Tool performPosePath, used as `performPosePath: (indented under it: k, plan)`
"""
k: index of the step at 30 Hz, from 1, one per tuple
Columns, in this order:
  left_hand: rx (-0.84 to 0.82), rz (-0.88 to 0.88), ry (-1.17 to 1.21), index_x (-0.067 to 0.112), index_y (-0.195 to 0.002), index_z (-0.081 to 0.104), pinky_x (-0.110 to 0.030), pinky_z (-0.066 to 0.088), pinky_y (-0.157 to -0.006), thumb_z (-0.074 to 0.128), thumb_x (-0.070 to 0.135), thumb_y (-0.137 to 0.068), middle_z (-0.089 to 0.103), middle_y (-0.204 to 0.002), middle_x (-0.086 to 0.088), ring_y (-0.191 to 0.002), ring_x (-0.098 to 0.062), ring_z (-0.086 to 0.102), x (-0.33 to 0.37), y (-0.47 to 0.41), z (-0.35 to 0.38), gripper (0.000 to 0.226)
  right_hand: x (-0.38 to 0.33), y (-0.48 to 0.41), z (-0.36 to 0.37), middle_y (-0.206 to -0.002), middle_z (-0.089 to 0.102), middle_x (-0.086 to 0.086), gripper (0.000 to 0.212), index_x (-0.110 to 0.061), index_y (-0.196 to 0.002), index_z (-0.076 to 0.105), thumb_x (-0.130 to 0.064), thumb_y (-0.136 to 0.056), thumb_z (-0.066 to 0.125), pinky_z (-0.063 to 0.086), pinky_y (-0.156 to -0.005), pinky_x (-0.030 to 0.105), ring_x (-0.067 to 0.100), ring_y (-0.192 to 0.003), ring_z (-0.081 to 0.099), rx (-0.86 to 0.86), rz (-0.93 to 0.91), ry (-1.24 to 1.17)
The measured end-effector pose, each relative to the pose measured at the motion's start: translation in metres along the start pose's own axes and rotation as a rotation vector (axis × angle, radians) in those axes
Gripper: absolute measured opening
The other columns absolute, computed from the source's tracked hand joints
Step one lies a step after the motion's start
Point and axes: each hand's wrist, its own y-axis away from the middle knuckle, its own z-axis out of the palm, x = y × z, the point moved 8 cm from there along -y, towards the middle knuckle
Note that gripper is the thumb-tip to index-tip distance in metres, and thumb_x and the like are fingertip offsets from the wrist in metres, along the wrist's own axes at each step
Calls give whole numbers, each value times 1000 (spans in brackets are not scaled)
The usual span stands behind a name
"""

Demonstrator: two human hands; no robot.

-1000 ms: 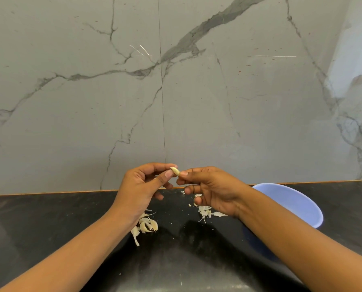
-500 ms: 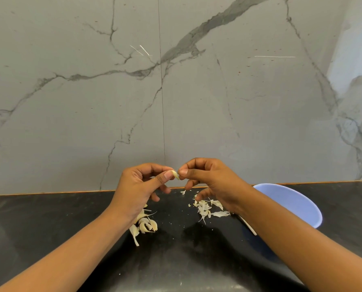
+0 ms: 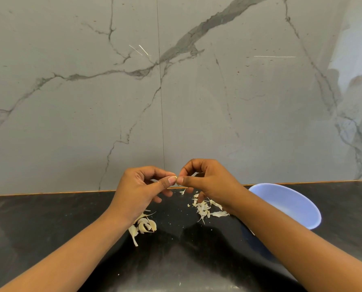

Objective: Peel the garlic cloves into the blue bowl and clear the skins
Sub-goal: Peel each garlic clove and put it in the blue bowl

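The left hand and right hand are both pinching 1 small, pale cream garlic clove between thumbs and fingertips, above the glossy black stone counter. The clove is probably light, firm and slippery once bare. Its papery skin is likely tearing easily, so a nail at the tip should be catching it best. The round pale blue bowl is waiting at the right, near the scattered white skins.
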Motion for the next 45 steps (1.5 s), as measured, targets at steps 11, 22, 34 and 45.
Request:
performPosePath:
  k: [11, 22, 34, 45]
  plan:
    - [-1, -59, 57, 9, -87, 73, -27, 58, -58, 70, 27, -70, 75, -78, -7, -70, -22, 73, -5, -1, 0, 25, -9, 0, 8, -73, 61, -9, 15, -28, -78, 57, -24, -90, 63, 50, -61, 24, 8, -66, 57, -75, -174, 343]
    - [20, -231, 344, 8, -95, 71, -21, 54, -49, 71, 23, -67, 76, -88, -10, -63, -18, 72, -11, 2, 1, 31, -14, -2, -15, -79, 67, -9, 13, -26, -87, 59, -15, -88, 66, 56, -64, 18, 10, -68, 68, -9, -179, 379]
    - [5, -260, 325, 9, -93, 71, -19, 52, -47, 69, 24, -69, 76, -88, -9, -66, -17, 72, -14, 3, 2, 29, -14, 0, -10, -92, 64, -9, 17, -31, -89, 61, -16, -87, 68, 58, -63, 21, 12, -82, 66, -23, -171, 260]
    - [3, -255, 352, 8, -94, 71, -19, 51, -44, 70, 20, -68, 76, -87, -9, -63, -16, 71, -14, 3, 4, 29, -3, -1, -6, -87, 68, -2, 5, -22, -94, 65, -18, -90, 64, 58, -57, 26, 13, -74, 70, -37, -16, 88]
